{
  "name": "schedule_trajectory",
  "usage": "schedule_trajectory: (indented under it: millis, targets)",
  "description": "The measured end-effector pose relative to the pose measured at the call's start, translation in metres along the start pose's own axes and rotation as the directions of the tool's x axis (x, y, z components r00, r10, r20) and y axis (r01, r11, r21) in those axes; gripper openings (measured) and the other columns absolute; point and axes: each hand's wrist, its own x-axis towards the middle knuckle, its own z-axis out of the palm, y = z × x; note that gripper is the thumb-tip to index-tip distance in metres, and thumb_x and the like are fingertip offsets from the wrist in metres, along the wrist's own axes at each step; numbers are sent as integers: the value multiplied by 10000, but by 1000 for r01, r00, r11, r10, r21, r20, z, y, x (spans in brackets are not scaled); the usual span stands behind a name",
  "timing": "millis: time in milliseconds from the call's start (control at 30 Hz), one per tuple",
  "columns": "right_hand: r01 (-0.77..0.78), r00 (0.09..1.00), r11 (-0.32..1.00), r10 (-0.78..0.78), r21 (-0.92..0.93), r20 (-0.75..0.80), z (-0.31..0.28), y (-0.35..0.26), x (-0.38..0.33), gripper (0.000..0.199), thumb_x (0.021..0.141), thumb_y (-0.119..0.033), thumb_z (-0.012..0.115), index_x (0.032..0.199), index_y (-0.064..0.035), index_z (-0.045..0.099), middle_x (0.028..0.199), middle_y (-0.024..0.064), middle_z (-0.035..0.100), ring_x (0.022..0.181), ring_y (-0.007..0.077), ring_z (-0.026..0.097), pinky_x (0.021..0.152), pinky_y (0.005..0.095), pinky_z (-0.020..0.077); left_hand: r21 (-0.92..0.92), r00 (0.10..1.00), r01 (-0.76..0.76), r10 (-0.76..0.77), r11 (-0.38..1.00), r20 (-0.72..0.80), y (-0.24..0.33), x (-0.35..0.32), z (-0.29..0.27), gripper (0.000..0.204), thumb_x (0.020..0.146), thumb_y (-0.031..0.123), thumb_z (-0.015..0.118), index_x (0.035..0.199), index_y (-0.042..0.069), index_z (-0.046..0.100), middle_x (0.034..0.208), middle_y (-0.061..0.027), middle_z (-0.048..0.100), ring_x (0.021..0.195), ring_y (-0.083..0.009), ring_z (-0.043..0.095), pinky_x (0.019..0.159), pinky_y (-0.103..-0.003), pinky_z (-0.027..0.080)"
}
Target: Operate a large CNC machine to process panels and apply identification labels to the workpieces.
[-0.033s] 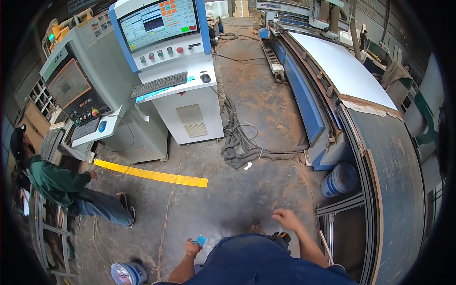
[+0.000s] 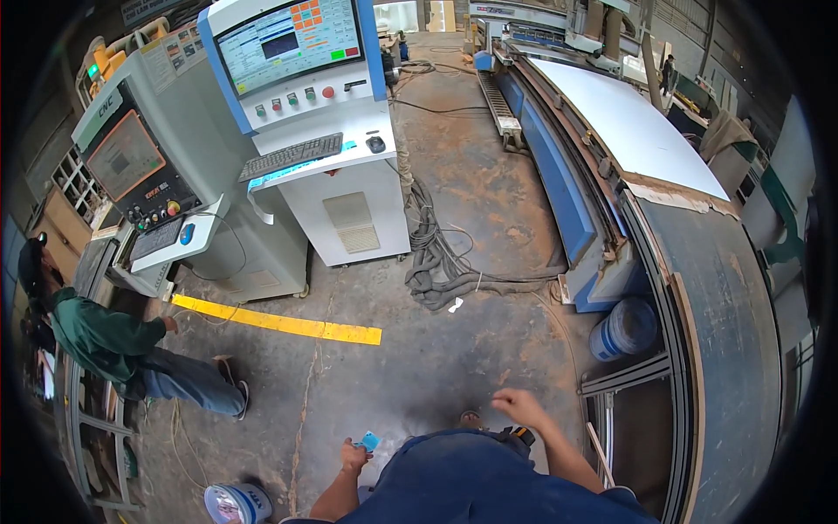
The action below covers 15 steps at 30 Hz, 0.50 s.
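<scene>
Low in the picture, left of my dark blue shirt, my left hand point(image 2: 354, 456) is closed on a small, flat light-blue piece point(image 2: 370, 441). Its exact kind is too small to tell. My right hand point(image 2: 517, 406) is in the air to the right, in front of my body, with its fingers curled in. Nothing shows in it. A yellow and black thing point(image 2: 522, 434) sits at my waist just below that hand. The concrete floor point(image 2: 410, 375) lies beneath both hands.
Ahead stand a white and blue control cabinet point(image 2: 367, 205) with screen, keyboard and mouse, and a grey one point(image 2: 227, 175). A long machine bed point(image 2: 628, 113) bears a white sheet. Cables point(image 2: 436, 271) lie on the floor. Buckets point(image 2: 624, 330) and a person point(image 2: 109, 336) are nearby.
My right hand has shifted slightly to the left and down. My left hand keeps the light-blue piece in nearly the same place.
</scene>
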Motion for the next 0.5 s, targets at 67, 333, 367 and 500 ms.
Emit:
schedule_trajectory:
  millis: [67,333,367,500]
  targets:
    - [-34,980,996,18,80,197,20,-13,1,350,941,-318,658,1141,-35,708,1074,157,735,1005,289,702,881,369,535,1,1000,-13,13,1000,12,4,4,3,726,894,-46,494,1537,-55,156,1017,-248,687,707,-289,740,510,-350,550]
    - [65,752,992,-117,104,649,38,-88,21,518,1005,-423,582,1331,-21,610,1316,161,650,1229,285,602,1043,360,446,-92,997,-74,74,993,3,29,7,16,758,860,-59,487,1524,-96,124,983,-253,661,654,-304,731,434,-330,520]
    - [87,700,990,-139,110,701,39,-95,22,532,1008,-433,574,1337,-16,604,1326,166,644,1239,288,596,1050,360,441,-87,996,-91,92,992,-2,29,5,17,757,863,-57,486,1527,-88,124,985,-253,661,656,-304,731,436,-332,519]
    - [96,609,992,-128,87,783,36,-115,26,526,1013,-431,568,1336,-18,612,1331,167,644,1257,280,585,1072,355,424,-85,999,-45,44,995,-11,20,-1,16,755,875,-57,480,1540,-55,122,991,-252,663,656,-305,730,439,-340,515]
